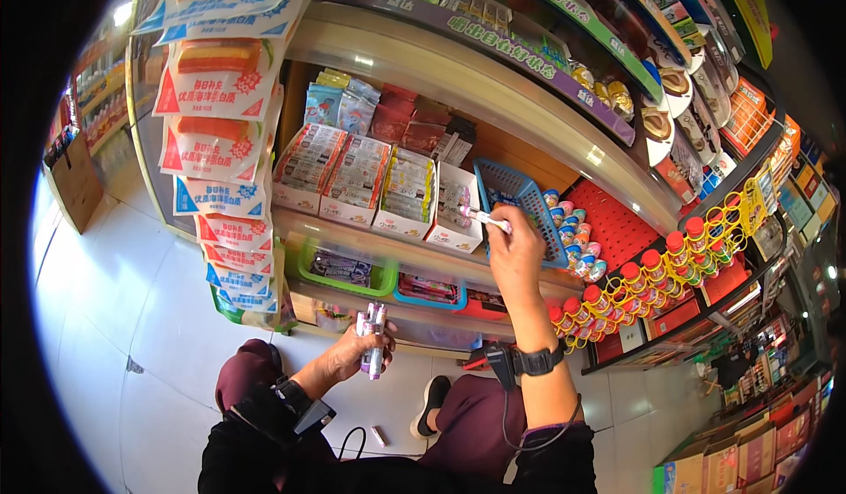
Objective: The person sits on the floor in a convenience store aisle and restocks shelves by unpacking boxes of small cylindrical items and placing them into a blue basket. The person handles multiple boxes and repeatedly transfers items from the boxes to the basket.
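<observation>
My left hand (353,352) holds several small white-and-purple wrapped sticks (373,338) in a bunch, above the floor in front of the shelf. My right hand (515,243) pinches one such wrapped stick (486,218) over the right edge of a white carton (455,237) partly filled with similar sticks. To the left of that carton stand a carton of yellow-marked sticks (408,186) and two cartons of orange-edged sticks (357,180). One loose stick (379,436) lies on the floor tiles between my feet.
A blue plastic basket (552,229) adjoins the carton, with egg-shaped sweets (578,236) beyond it. Below are a green tray (386,289) and a blue tray (400,296). Snack packs (218,143) hang at left; red-capped bottles (631,272) sit in yellow rings at right.
</observation>
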